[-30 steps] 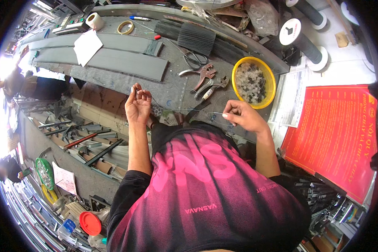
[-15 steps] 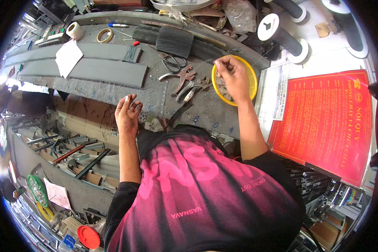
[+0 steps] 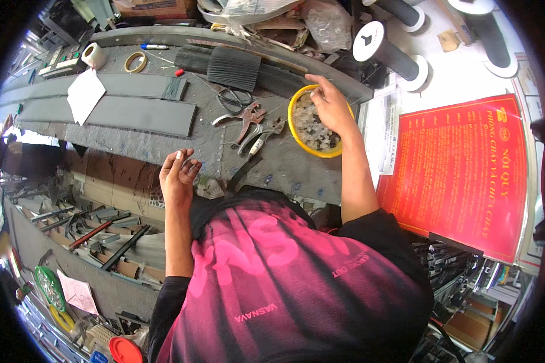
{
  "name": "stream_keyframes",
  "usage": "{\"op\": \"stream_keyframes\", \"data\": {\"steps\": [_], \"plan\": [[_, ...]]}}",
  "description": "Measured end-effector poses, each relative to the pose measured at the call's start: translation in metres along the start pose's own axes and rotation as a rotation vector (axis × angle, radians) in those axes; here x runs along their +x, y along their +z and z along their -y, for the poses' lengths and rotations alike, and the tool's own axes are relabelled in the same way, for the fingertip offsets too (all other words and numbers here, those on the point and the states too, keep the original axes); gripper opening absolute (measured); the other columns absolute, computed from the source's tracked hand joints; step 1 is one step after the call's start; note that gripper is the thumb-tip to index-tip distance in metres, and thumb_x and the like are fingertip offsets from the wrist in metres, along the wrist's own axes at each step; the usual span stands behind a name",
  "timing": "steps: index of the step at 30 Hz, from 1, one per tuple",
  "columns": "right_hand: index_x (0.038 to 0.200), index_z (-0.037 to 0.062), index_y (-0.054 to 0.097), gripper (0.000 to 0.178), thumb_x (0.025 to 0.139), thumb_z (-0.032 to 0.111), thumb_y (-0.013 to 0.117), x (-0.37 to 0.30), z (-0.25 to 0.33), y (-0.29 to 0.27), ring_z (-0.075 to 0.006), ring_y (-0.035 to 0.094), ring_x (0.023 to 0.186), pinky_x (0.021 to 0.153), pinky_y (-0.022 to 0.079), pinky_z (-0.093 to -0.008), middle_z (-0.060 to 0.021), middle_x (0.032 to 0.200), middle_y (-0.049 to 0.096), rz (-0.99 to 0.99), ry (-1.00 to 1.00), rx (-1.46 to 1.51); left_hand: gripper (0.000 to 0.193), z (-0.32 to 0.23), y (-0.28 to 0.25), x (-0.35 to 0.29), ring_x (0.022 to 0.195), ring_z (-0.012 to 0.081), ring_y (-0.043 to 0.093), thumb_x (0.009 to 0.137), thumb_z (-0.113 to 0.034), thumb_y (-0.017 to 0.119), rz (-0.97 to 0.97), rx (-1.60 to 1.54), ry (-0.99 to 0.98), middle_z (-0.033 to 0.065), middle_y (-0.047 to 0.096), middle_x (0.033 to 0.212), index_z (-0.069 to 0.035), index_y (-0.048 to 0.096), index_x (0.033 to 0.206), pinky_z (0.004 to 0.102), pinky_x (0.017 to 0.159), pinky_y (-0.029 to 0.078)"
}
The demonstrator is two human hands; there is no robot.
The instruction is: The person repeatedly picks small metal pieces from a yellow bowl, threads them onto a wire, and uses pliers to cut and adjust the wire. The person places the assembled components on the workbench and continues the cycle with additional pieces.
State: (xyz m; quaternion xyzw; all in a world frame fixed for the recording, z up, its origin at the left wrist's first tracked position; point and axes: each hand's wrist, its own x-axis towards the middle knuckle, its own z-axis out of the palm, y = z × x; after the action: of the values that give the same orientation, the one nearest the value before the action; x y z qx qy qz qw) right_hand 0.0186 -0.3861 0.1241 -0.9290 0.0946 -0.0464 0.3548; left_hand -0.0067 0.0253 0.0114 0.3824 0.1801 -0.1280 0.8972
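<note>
My right hand (image 3: 332, 110) is over the far right part of a round yellow-rimmed bowl (image 3: 292, 126), its index finger stretched out past the rim. Small whitish and dark pieces (image 3: 313, 128) fill the bowl. Nearer the bench's front edge, my left hand (image 3: 178, 184) is raised with its fingers bent toward the thumb. Something small and dark seems to sit between them, too small to name. Between the hands lie red-handled pliers (image 3: 248, 116), black-handled scissors (image 3: 236, 100) and a tool with a pale handle (image 3: 257, 144).
Two long grey strips (image 3: 145, 116) lie at left under a white sheet (image 3: 86, 94). Behind the tools sits a pleated black block (image 3: 233, 68). A tape roll (image 3: 135, 62) and marker (image 3: 154, 46) are farther back. Spools (image 3: 390, 55) and a red notice (image 3: 451, 172) are on the right.
The whole view has shifted, so the bench things appear farther left. My right hand has moved slightly away over the bowl and its index finger has straightened, showing more contents. My left hand is slightly nearer me.
</note>
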Motion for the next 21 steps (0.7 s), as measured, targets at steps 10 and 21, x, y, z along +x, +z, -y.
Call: {"op": "stream_keyframes", "data": {"steps": [10, 21], "plan": [[0.14, 0.0125, 0.06, 0.047, 0.094, 0.011, 0.067, -0.017, 0.01, -0.033, -0.0375, 0.067, 0.106, 0.097, 0.053, -0.0453, -0.0156, 0.111, 0.067, -0.216, 0.09, -0.322, 0.013, 0.009, 0.022, 0.009, 0.092, 0.022, 0.069, 0.104, -0.014, 0.068, 0.101, 0.069, -0.051, 0.015, 0.072, 0.116, -0.004, 0.067, 0.112, 0.0403, 0.087, 0.061], [0.128, -0.0046, 0.06, 0.032, 0.098, 0.003, 0.052, -0.034, 0.049, -0.059, -0.0035, 0.04, 0.064, 0.055, 0.032, -0.0193, 0.0009, 0.088, 0.051, 0.082, 0.069, 0.845, 0.01, 0.001, 0.111, -0.021, 0.102, 0.0312, 0.075, 0.105, -0.01, 0.064, 0.523, 0.206, -0.271, 0.0226, 0.073, 0.118, 0.0, 0.065, 0.106, 0.0456, 0.091, 0.062]]}}
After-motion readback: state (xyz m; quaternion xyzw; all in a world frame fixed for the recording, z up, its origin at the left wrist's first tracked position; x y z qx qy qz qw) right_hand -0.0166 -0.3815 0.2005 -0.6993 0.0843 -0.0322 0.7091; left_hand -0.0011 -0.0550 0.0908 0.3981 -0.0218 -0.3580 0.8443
